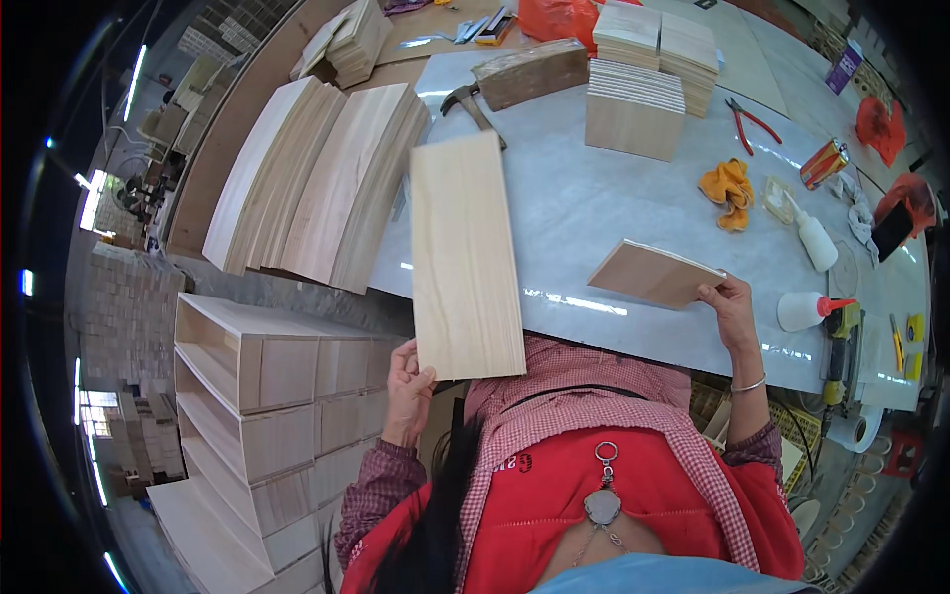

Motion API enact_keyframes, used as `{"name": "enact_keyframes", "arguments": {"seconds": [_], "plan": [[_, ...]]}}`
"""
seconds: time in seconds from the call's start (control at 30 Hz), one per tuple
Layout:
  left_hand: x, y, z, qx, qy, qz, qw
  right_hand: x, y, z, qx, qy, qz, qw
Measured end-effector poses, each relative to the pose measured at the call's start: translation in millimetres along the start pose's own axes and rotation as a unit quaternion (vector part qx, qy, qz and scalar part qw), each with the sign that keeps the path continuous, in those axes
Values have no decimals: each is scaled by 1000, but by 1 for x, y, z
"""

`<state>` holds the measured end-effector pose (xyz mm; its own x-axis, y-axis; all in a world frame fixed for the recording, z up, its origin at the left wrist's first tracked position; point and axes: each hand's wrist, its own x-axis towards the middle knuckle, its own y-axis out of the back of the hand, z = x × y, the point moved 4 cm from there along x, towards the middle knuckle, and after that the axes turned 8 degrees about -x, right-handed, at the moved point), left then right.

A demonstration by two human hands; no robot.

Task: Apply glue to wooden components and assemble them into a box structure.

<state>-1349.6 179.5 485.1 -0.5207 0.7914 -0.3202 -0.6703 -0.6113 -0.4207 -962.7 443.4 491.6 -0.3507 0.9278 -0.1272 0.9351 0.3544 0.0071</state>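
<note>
My left hand (410, 386) grips the near end of a long, pale wooden board (465, 257), which is held up over the table's front edge. Pinched by one corner in my right hand (728, 303) is a smaller, thin wooden panel (653, 273), tilted above the bluish-white tabletop (554, 198). The two pieces are apart. Left of the long board stand stacks of long boards (327, 178). Beyond the small panel, at the back, are stacked small panels (633, 114).
A hammer (475, 111) and a wooden block (532, 74) lie at the back. On the right are red-handled pliers (744, 124), an orange cloth (728, 193), a white bottle (815, 244) and a red-tipped glue bottle (800, 311). Stacked wooden boxes (282, 396) stand at my left.
</note>
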Motion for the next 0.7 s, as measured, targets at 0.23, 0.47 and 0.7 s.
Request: {"name": "enact_keyframes", "arguments": {"seconds": [0.23,0.47,0.7], "plan": [[46,-6,19,340,-61,67,936,6,-1,5,19,-2,18,1000],[200,-115,95,452,-308,2,837,12,-6,13,-10,-35,22,999],[358,-185,55,709,-171,49,683,13,-17,8,-20,-51,46,997]]}}
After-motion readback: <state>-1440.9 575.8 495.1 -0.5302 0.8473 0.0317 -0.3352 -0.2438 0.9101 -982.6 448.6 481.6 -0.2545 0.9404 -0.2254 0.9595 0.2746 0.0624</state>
